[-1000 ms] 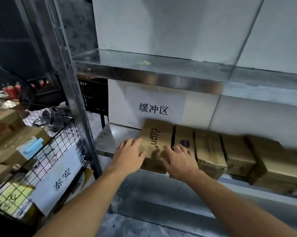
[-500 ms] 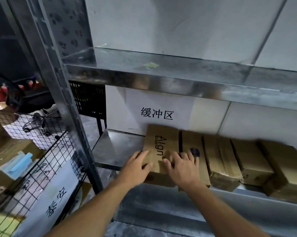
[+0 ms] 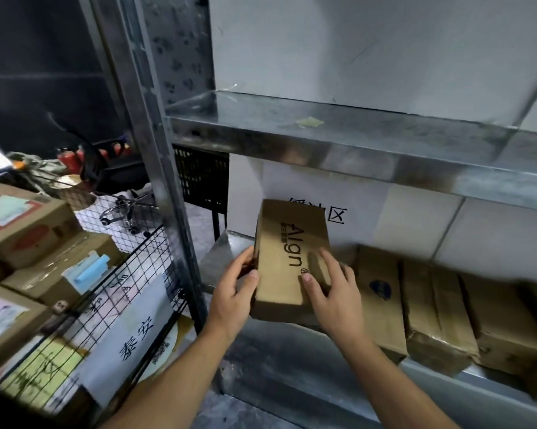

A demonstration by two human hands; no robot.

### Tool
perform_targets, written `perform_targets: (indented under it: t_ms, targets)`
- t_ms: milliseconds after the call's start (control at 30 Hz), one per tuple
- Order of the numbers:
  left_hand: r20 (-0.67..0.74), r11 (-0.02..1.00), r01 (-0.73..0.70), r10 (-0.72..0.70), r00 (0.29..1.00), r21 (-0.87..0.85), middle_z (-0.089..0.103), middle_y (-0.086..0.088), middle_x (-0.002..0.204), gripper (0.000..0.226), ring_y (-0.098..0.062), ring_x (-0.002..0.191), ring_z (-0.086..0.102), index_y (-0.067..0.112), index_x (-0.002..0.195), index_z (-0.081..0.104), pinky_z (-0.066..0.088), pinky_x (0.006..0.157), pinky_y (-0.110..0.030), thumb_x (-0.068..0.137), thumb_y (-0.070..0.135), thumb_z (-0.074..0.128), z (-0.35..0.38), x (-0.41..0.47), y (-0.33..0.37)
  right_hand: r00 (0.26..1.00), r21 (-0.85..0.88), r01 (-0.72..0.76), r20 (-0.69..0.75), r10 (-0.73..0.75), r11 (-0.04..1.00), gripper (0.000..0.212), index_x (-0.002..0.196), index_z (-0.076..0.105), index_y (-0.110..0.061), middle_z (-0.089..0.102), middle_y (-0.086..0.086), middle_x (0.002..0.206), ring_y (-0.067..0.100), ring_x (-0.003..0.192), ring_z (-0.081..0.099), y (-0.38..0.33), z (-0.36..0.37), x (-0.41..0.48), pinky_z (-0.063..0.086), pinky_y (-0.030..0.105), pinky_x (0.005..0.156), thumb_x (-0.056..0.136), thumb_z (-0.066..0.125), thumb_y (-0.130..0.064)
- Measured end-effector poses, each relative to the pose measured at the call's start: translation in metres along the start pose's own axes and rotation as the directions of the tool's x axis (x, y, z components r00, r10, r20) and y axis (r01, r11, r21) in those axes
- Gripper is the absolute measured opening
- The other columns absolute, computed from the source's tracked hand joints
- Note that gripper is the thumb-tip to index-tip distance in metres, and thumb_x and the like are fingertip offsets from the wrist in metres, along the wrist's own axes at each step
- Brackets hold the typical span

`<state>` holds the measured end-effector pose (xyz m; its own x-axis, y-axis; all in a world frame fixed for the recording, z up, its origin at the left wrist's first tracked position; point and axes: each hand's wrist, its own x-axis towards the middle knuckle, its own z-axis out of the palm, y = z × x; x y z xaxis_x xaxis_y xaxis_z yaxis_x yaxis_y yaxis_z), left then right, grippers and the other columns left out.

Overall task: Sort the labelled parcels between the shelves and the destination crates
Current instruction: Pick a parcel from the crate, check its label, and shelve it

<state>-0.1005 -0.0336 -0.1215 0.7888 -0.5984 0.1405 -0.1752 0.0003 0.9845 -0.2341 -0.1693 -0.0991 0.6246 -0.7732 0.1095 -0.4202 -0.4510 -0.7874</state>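
Both hands grip the long brown cardboard box (image 3: 288, 252), left hand (image 3: 233, 292) on one long side, right hand (image 3: 335, 292) on the other. It tilts up over the grey metal shelf (image 3: 217, 261). It looks stiff and light, so the sides are good to hold.

Dim and flat overall, brightest on the white wall (image 3: 369, 48) at far right, with dull smeared glare along the front lip of the upper metal shelf (image 3: 322, 156). Sunk in deep shadow at far left beyond the wire crate (image 3: 168, 258). Streaked by motion blur over the cardboard boxes (image 3: 505, 323) at the right edge, bowed by the wide lens toward the borders, slightly soft everywhere.
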Motion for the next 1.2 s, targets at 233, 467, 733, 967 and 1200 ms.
perform_targets:
  t_ms: [233,467,733,967,1200]
  targets:
    - [-0.246,0.989,0.059,-0.024,0.969,0.137,0.046,0.015,0.134,0.038,0.021,0.11,0.046,0.035,0.138,0.05,0.04,0.08,0.001,0.101,0.028,0.049,-0.009,-0.046,0.012,0.99,0.077,0.1,0.095,-0.107,0.992,0.059,0.153,0.036,-0.035,0.029,-0.001,0.158,0.021,0.142,0.036,-0.009,-0.008,-0.016,0.037,0.039,0.113,0.099,0.058,-0.04]
    - [-0.371,0.971,0.16,-0.085,0.925,0.177,0.043,0.009,0.146,0.052,-0.01,0.133,0.042,0.049,0.139,0.04,0.04,0.11,-0.038,0.088,0.058,0.047,-0.02,-0.09,0.024,0.944,0.162,0.189,0.242,-0.224,0.969,0.05,0.148,0.048,-0.024,0.04,0.004,0.155,0.02,0.139,0.041,-0.019,-0.009,-0.034,0.036,0.035,0.114,0.101,0.057,-0.034]
    - [-0.451,0.925,0.122,-0.286,0.846,-0.36,0.057,0.012,0.133,0.064,-0.012,0.115,0.062,0.051,0.133,0.042,0.054,0.097,-0.044,0.076,0.05,0.069,-0.021,-0.144,0.049,0.833,0.277,0.304,0.387,-0.395,0.912,0.047,0.149,0.048,-0.025,0.045,-0.006,0.148,0.009,0.129,0.044,-0.034,-0.008,-0.061,0.035,0.03,0.108,0.102,0.054,-0.029]
    - [-0.573,0.993,0.115,-0.117,0.811,-0.04,0.062,0.02,0.125,0.074,-0.004,0.112,0.063,0.053,0.137,0.04,0.055,0.095,-0.037,0.073,0.057,0.077,-0.027,-0.166,0.07,0.661,0.5,0.063,0.628,-0.412,0.864,0.059,0.144,0.04,-0.051,0.057,-0.013,0.141,0.009,0.123,0.06,-0.068,0.002,-0.079,0.051,0.042,0.106,0.09,0.063,-0.06]
    - [-0.62,0.991,0.132,-0.118,0.776,-0.023,0.061,0.011,0.131,0.032,-0.008,0.116,0.061,0.053,0.126,0.057,0.052,0.096,-0.033,0.094,0.052,0.053,-0.054,-0.188,0.092,0.711,0.651,-0.051,0.557,-0.43,0.758,0.072,0.134,0.038,-0.055,0.064,-0.013,0.128,0.02,0.109,0.069,-0.085,0.019,-0.087,0.059,0.051,0.088,0.074,0.078,-0.062]
